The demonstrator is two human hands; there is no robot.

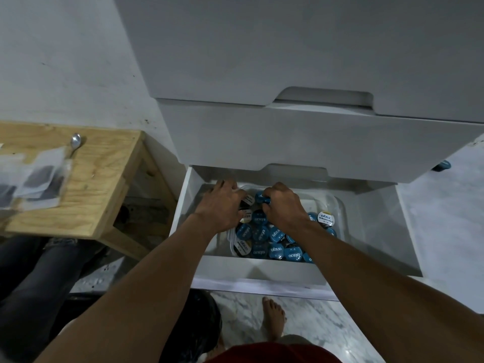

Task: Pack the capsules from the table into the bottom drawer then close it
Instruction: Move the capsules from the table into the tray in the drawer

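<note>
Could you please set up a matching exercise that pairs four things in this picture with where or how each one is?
Things:
1. spoon
2. capsules
3. bottom drawer
4. right hand

Place or state:
A. pulled open
B. lying on the wooden table
C. packed in the clear container
D. gripping a blue capsule

Pairs: 1-B, 2-C, 3-A, 4-D

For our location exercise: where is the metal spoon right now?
In the head view, the spoon lies on the wooden table, left of the drawers, beside clear sachets.
</note>
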